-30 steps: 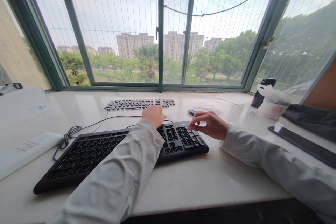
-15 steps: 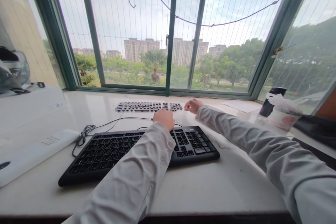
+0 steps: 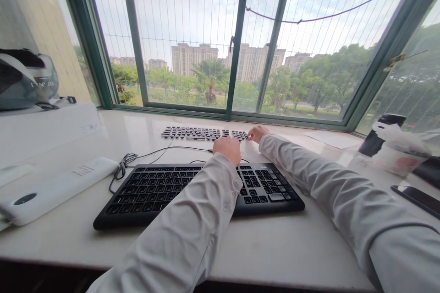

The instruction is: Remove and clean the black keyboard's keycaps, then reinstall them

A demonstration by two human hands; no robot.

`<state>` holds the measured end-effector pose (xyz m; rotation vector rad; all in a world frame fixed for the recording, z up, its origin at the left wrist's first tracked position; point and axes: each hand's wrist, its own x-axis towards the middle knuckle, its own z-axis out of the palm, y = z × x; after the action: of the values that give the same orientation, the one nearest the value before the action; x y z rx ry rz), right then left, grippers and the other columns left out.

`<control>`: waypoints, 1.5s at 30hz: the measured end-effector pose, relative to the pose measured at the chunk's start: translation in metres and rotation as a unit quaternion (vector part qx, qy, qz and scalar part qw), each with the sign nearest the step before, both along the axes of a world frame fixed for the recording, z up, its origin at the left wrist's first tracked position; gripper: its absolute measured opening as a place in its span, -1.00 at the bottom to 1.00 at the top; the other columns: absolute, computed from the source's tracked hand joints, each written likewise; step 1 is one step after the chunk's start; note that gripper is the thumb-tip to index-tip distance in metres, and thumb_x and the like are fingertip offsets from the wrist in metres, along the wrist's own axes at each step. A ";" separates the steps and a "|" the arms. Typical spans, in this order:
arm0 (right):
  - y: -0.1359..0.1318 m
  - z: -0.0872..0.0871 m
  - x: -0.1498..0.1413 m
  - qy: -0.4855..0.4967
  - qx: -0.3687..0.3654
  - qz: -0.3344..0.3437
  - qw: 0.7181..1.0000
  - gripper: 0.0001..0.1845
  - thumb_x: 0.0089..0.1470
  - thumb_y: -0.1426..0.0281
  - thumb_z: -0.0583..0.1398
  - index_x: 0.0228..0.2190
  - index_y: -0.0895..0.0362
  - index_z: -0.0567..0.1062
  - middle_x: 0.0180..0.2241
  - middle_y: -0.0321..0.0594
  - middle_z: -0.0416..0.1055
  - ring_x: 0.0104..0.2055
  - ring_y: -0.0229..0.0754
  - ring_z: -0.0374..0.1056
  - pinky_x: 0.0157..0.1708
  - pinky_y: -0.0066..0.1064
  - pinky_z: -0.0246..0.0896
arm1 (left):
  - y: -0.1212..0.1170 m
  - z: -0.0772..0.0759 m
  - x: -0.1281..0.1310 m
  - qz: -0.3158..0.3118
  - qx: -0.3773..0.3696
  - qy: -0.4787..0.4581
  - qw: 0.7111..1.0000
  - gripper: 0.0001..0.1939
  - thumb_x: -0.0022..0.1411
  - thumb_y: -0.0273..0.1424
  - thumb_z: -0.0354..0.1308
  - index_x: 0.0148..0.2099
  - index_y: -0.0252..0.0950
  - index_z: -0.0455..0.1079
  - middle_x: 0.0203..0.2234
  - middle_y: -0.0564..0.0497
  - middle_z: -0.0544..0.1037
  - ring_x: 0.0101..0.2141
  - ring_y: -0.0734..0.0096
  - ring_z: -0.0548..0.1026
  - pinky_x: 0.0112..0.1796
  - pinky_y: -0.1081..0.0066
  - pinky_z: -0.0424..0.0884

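A black keyboard (image 3: 151,192) lies across the desk, its key positions showing as dark square sockets. Behind it, small dark keycaps (image 3: 195,133) are laid out on the desk in rows like a keyboard's layout. My left hand (image 3: 227,149) is closed just above the keyboard's far edge, its fingers curled out of sight. My right hand (image 3: 257,133) is at the right end of the keycap rows. Its fingertips are drawn together at the outermost keycaps, and anything between them is too small to make out. Grey sleeves cover both forearms, and the left one hides part of the keyboard.
A coiled black cable (image 3: 125,165) lies left of the keyboard. Farther left are a white device (image 3: 68,187) and a white box (image 3: 68,121) bearing a helmet-like object (image 3: 27,78). At right are a phone (image 3: 417,199), a plastic bag (image 3: 398,151) and paper (image 3: 332,138). A window stands behind.
The camera view has shifted, moving the scene rightward in the picture. My right hand has come closer to the right end of the keycap rows. My left hand stays near the keyboard's far edge.
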<state>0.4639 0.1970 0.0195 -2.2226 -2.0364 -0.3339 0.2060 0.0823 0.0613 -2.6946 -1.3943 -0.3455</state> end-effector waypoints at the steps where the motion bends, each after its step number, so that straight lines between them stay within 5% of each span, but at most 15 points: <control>1: 0.001 0.000 0.000 -0.002 0.001 -0.001 1.000 -0.74 -0.02 0.26 0.29 -0.23 0.03 0.62 -0.28 -0.24 0.55 -0.25 -0.22 0.39 -0.33 -0.48 0.15 | 0.000 0.000 0.000 0.000 0.001 0.000 1.000 -0.64 0.22 -0.23 0.08 -0.07 -0.35 0.49 -0.16 -0.25 0.55 -0.10 0.10 0.49 -0.14 0.24 0.40; 12: -0.026 0.019 -0.007 0.016 0.030 0.057 0.998 -0.79 -0.04 0.28 0.29 -0.30 0.07 0.59 -0.32 -0.28 0.55 -0.29 -0.23 0.40 -0.31 -0.46 0.16 | 0.002 -0.001 0.001 0.004 0.006 0.014 1.000 -0.64 0.22 -0.21 0.07 -0.07 -0.32 0.48 -0.15 -0.24 0.54 -0.10 0.11 0.49 -0.13 0.23 0.38; 21: -0.137 0.045 -0.022 0.074 0.106 0.150 0.980 -0.79 -0.02 0.24 0.28 -0.35 0.11 0.53 -0.41 -0.28 0.50 -0.39 -0.26 0.38 -0.34 -0.45 0.17 | 0.004 -0.006 0.002 0.011 0.016 0.021 1.000 -0.62 0.23 -0.17 0.04 -0.03 -0.28 0.46 -0.14 -0.21 0.54 -0.07 0.15 0.47 -0.08 0.27 0.35; 27: -0.198 0.040 -0.034 0.140 0.121 0.168 0.968 -0.76 0.00 0.19 0.27 -0.36 0.10 0.55 -0.43 -0.28 0.52 -0.42 -0.26 0.37 -0.33 -0.42 0.19 | 0.006 -0.009 0.001 0.007 0.029 0.035 0.999 -0.63 0.22 -0.18 0.01 -0.09 -0.27 0.48 -0.22 -0.19 0.56 -0.12 0.14 0.49 -0.13 0.27 0.38; 40: -0.215 0.017 -0.038 0.213 0.116 0.216 0.946 -0.73 -0.03 0.17 0.30 -0.36 0.11 0.53 -0.40 -0.28 0.52 -0.43 -0.29 0.36 -0.33 -0.43 0.21 | 0.005 -0.011 0.005 -0.011 0.034 -0.008 0.999 -0.58 0.20 -0.07 -0.03 -0.24 -0.21 0.54 -0.28 -0.15 0.57 -0.21 0.12 0.50 -0.21 0.24 0.38; 45: -0.219 0.014 -0.047 0.223 0.109 0.226 0.942 -0.73 -0.03 0.17 0.29 -0.36 0.11 0.53 -0.42 -0.30 0.51 -0.42 -0.30 0.35 -0.32 -0.44 0.21 | 0.000 -0.007 0.011 -0.141 -0.060 -0.090 0.984 -0.52 0.22 -0.01 -0.04 -0.32 -0.25 0.54 -0.43 -0.04 0.58 -0.33 0.30 0.48 -0.23 0.37 0.32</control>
<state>0.4170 -0.0224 0.0336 -1.4726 -2.0462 -0.0017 0.2169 0.0820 0.0540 -3.0339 -1.1004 -0.5558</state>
